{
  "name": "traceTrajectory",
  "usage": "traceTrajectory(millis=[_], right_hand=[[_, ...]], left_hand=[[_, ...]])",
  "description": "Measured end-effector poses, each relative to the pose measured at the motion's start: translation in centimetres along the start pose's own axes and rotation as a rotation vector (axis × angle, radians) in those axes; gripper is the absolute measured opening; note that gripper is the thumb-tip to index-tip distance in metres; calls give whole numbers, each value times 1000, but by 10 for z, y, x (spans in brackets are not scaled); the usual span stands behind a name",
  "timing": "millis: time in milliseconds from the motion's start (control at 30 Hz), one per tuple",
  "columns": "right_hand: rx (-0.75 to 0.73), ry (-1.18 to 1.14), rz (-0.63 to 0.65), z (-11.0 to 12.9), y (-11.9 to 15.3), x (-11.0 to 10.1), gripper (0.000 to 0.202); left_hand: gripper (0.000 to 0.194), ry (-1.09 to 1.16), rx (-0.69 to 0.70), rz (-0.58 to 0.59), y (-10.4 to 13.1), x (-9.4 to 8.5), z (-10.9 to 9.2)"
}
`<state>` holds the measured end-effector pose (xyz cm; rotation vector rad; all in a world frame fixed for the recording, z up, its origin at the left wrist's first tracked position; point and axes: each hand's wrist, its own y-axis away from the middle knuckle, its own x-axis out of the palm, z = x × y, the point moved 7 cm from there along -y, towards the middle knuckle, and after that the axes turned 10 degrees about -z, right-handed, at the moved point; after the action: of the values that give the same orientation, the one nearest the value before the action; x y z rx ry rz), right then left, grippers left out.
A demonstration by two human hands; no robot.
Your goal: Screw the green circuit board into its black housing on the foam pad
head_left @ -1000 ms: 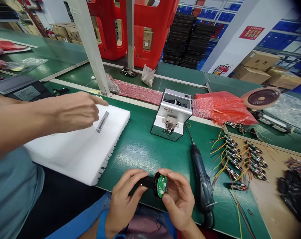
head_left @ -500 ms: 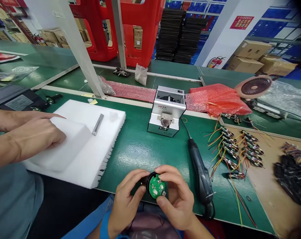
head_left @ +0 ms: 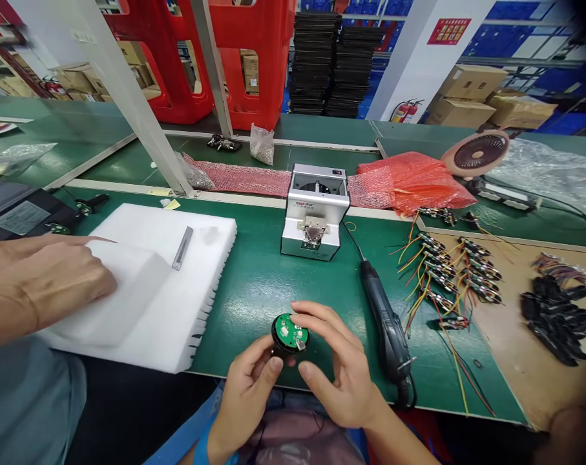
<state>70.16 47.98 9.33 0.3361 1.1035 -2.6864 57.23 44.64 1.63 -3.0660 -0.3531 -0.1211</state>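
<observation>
Near the bench's front edge, my left hand [head_left: 254, 381] grips a round black housing [head_left: 276, 343] from below and the left. A green circuit board [head_left: 287, 330] sits in the top of the housing, facing up, with small white connectors and a metal part at its rim. My right hand [head_left: 338, 368] is on the right side of it, thumb and fingers apart, with the fingertips at the board's edge; whether they touch it I cannot tell. Beyond them stands a silver screw feeder [head_left: 314, 213]. Right of my hands lies a black electric screwdriver [head_left: 387, 323].
At left, a co-worker's hands [head_left: 55, 278] rest on a white foam block [head_left: 128, 290] on a foam sheet [head_left: 196, 310], beside a metal blade [head_left: 182, 248]. Several wired parts [head_left: 438, 271] and black pieces [head_left: 554, 323] lie at right, with red bubble wrap [head_left: 413, 181] behind.
My right fingers have loosened from the board and spread. The housing has tilted so the board faces more upward, held by my left hand. The view has shifted slightly.
</observation>
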Motion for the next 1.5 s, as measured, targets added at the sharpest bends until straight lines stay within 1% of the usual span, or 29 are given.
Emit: traceTrajectory(millis=[167,300,367,467,633,733,867,933,1100,1200,1267,1367,1500], right_hand=[[-70,22,-12,2,-5,-2,35],[-113,84,-20,0,-7,-3,32],[-139,123,-8,-1,-7,-3,33],[-158,155,3,-4,-7,-3,32],[-175,106,2,-5,-9,-3,31],[-185,39,17,-6,-10,-2,34],[-189,-17,6,-7,-10,-2,33],[-207,-10,-1,-5,-9,-2,35],[-288,90,2,6,-8,-2,40],[-315,144,-2,9,-8,-3,38],[-315,170,0,8,-6,-3,36],[-301,225,-8,7,-4,-2,36],[-275,248,-37,10,-1,-2,40]], left_hand=[[38,86,-73,42,3,3,7],[35,174,-136,101,5,7,13],[34,211,-153,131,5,9,14],[33,259,-169,146,4,11,12],[32,409,-240,162,4,17,6],[31,450,-271,183,5,20,3],[35,480,-328,202,6,20,3],[37,441,-323,202,5,19,4],[38,207,-206,201,1,10,3],[38,136,-168,223,1,9,3],[39,123,-165,234,1,10,3],[39,89,-157,221,1,12,0],[37,-30,-73,203,0,12,-12]])
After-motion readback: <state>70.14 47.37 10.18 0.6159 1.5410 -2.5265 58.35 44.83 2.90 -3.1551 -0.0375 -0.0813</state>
